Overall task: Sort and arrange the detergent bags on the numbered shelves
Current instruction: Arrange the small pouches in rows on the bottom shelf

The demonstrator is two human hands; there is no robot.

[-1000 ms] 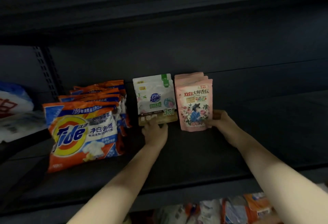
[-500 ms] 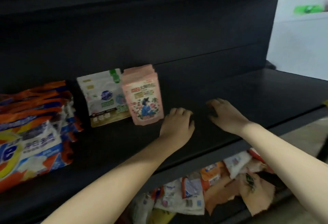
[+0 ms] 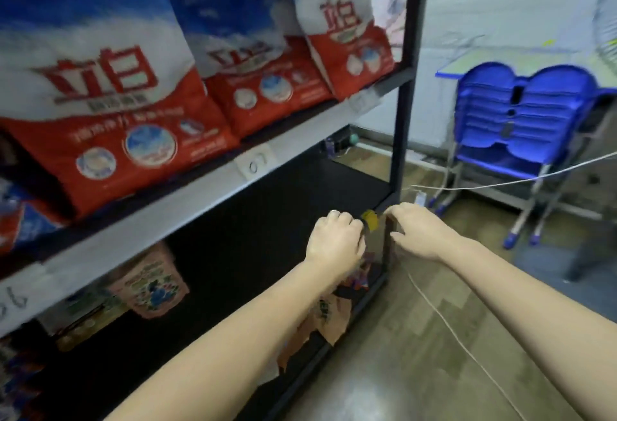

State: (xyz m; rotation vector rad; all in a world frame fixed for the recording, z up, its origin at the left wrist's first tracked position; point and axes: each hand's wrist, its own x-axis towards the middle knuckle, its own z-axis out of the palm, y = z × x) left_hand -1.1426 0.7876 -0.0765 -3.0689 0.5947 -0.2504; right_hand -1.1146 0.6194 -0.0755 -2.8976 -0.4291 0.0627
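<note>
From the head camera we look down along a dark metal shelving unit (image 3: 405, 93) standing on a dull greenish-brown floor (image 3: 417, 354), with a pale wall behind it to the right and a stack of blue plastic chairs (image 3: 516, 116) well apart from the rack. A thin white cable (image 3: 467, 350) trails across the floor beside the rack's corner. On the grey-edged upper shelf (image 3: 187, 200) stand three large red, white and blue detergent bags (image 3: 100, 93), leaning back side by side, and paper labels (image 3: 255, 161) reading 07 and, at the far left, what looks like 06 are stuck on the shelf's front edge. On the black shelf below, a pink detergent pouch (image 3: 152, 282) stands upright far to the left, with a paler pouch (image 3: 86, 315) just beside it, too blurred for us to read. Lower still, a jumble of orange and mixed bags (image 3: 329, 315) shows under the arms. Both hands reach toward the right front corner of the black shelf, well apart from the pink pouch. Our left hand (image 3: 335, 240) has its fingers curled under, knuckles up, next to a small yellow thing (image 3: 370, 218) that sits between the hands; we cannot tell whether this grip holds anything. Our right hand (image 3: 417, 232) lies at the corner post with fingers bent loosely forward, and whether it touches the post or closes on anything is not clear through the motion blur.
</note>
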